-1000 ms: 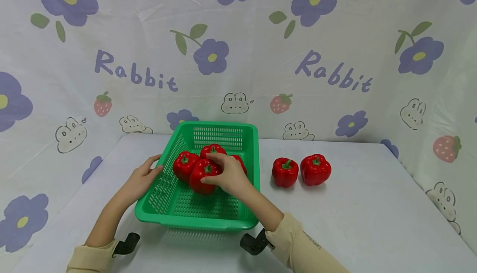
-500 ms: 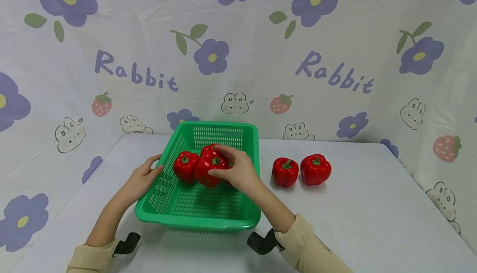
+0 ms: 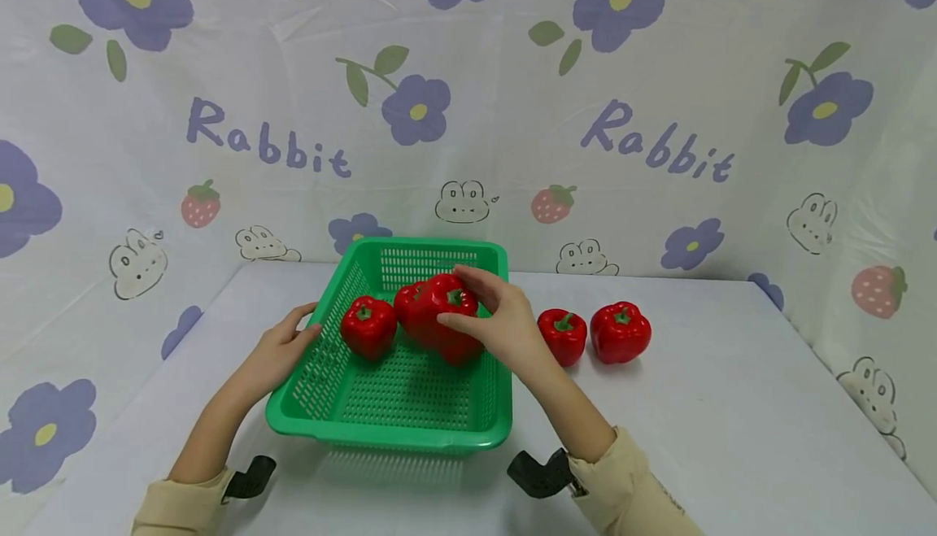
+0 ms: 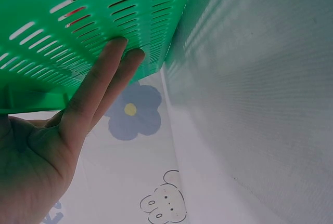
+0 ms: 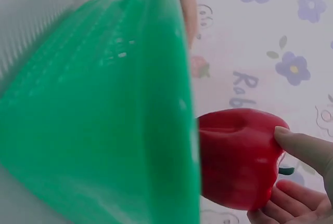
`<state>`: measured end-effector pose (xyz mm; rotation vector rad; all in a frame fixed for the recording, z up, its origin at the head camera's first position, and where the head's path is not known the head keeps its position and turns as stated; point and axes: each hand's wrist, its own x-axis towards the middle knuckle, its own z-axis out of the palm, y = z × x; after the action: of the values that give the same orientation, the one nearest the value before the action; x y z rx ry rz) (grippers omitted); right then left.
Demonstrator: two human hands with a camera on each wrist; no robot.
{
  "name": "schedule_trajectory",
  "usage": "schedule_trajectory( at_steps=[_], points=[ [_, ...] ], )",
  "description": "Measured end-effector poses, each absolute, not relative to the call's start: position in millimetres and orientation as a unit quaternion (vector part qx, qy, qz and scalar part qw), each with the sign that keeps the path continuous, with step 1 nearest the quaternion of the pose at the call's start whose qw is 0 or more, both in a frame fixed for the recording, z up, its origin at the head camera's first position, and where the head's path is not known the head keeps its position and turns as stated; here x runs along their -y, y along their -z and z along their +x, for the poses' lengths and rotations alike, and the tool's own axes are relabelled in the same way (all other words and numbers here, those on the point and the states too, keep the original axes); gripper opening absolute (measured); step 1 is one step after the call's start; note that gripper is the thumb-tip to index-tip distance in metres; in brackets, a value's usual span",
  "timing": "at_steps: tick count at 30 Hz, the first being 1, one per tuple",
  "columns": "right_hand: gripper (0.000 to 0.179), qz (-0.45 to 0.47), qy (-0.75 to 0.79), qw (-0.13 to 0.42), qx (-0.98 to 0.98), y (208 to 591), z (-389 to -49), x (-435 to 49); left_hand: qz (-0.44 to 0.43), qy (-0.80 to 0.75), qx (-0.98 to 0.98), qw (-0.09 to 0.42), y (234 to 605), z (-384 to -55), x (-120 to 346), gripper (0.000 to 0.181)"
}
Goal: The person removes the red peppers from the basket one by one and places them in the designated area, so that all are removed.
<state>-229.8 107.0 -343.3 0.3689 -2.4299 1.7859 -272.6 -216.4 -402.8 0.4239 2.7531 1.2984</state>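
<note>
My right hand point(image 3: 505, 324) pinches a red bell pepper point(image 3: 439, 300) by its stem end, thumb on one side and fingers on the other. That bell pepper point(image 5: 239, 156) is raised above the right part of the green basket point(image 3: 391, 438). In the basket, one red bell pepper point(image 3: 368, 329) sits at the left; another point(image 3: 407, 298) is partly covered by the held one, and a third point(image 3: 463, 350) shows below it. At the basket's left side, my left hand point(image 3: 278, 353) holds the rim. Its fingers point(image 4: 101, 78) lie against the slotted outer wall.
Two more red bell peppers, one point(image 3: 562, 337) partly behind my right hand and one point(image 3: 621, 333) farther right, stand on the white table point(image 3: 732, 406). A patterned cloth point(image 3: 468, 97) hangs behind the table. Each wrist carries a black device point(image 3: 543, 473).
My right hand has lifted the held bell pepper from the basket's middle, moving it up and to the right. The left hand and basket look nearly still.
</note>
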Motion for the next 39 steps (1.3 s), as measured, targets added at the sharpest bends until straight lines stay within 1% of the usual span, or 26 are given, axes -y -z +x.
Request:
schedule_trajectory(
  at_steps=[5,15,25,32,39],
  points=[
    [0.067,0.108,-0.592,0.057,0.797,341,-229,-121,0.136,-0.421,-0.896,0.034,403,-273,217,0.059],
    [0.066,0.079,-0.590,0.088,0.799,339,-231,-152,0.143,-0.424,-0.894,0.034,403,-273,216,0.059],
    [0.069,0.014,-0.591,0.100,0.800,335,-231,-186,0.138,-0.421,-0.896,0.035,406,-276,216,0.058],
    [0.071,-0.012,-0.592,0.126,0.796,334,-228,-209,0.137,-0.426,-0.893,0.041,406,-276,216,0.058],
    [0.074,-0.050,-0.590,0.155,0.790,332,-227,-231,0.133,-0.419,-0.898,0.036,405,-277,215,0.059]
  ],
)
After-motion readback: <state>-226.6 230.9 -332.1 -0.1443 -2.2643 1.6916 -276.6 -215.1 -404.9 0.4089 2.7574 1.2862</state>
